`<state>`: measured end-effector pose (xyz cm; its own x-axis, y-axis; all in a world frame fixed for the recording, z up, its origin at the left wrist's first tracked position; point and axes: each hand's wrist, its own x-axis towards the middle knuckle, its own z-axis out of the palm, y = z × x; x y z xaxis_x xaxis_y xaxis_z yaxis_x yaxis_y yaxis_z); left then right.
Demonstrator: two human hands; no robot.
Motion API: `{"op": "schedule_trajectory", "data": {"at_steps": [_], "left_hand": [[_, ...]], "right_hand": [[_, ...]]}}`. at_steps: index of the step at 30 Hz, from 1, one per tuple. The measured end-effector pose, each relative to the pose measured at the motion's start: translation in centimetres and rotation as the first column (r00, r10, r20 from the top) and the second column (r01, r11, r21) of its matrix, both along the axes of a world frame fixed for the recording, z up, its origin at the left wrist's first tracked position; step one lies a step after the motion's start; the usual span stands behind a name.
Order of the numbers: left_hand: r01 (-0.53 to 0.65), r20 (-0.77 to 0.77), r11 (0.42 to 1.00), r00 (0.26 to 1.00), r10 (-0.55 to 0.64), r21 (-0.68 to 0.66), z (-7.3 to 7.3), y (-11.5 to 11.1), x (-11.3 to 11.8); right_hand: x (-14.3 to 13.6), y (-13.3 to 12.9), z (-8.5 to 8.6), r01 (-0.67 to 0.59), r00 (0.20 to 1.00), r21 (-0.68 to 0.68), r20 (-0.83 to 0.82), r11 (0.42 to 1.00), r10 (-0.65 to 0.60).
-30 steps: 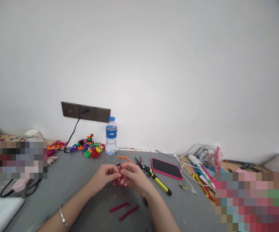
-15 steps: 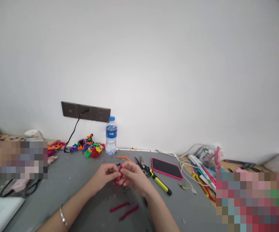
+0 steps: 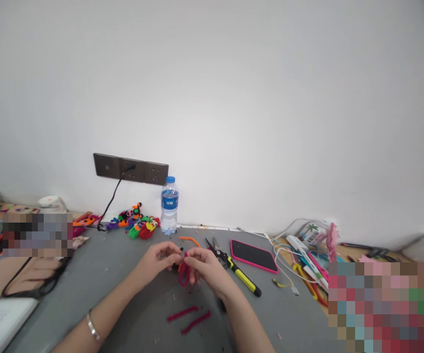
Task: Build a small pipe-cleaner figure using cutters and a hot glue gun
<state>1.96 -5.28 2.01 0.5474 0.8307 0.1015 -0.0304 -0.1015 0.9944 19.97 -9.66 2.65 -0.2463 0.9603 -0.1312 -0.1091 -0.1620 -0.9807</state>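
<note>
My right hand [image 3: 205, 268] pinches a magenta pipe cleaner [image 3: 184, 278] bent into a narrow loop that hangs below the fingertips. Close on its left is my left hand [image 3: 162, 260], fingers curled and thumb drawn in toward them; whatever its fingertips hold is hidden. A bit of orange shows between the hands beside the loop. Two short magenta pipe cleaner pieces [image 3: 196, 322] lie on the grey table mat [image 3: 138, 318] below. Beyond the hands rests a bent orange pipe cleaner [image 3: 189, 239]. Yellow-and-black pliers [image 3: 243, 277] lie just right of my right hand.
A water bottle [image 3: 169, 208] stands by the wall, beside colourful pipe cleaner figures [image 3: 143, 228]. Right of the pliers are a pink-edged phone [image 3: 254, 256] and white cables [image 3: 283, 260]. Another person's hand [image 3: 31, 272] is at left, near a white box [image 3: 4, 321].
My hands have drawn slightly apart, and the magenta loop now shows more fully between them. The other person's hand at left has moved down and closer. The loose pieces and pliers stay put.
</note>
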Motion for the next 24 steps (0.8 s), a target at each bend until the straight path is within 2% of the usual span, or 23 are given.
{"op": "schedule_trajectory", "data": {"at_steps": [4,13,20,24], "left_hand": [[0.023,-0.009,1.0,1.0,-0.023,0.006,0.1,0.2,-0.2],[0.025,-0.018,0.999,1.0,-0.026,-0.037,0.1,-0.2,-0.3],[0.016,-0.023,0.998,1.0,-0.017,-0.056,0.3,-0.2,-0.1],[-0.033,-0.024,0.998,0.999,0.032,-0.049,0.2,-0.2,0.1]], "right_hand": [[-0.3,-0.2,0.2,-0.104,0.994,0.001,0.026,0.995,0.104],[-0.8,-0.4,0.6,-0.073,0.994,0.025,0.082,0.997,0.071],[-1.2,0.0,-0.1,-0.03,0.994,0.04,0.102,0.999,0.026],[-0.9,0.1,-0.3,-0.035,0.996,0.072,0.086,0.997,0.029]]}}
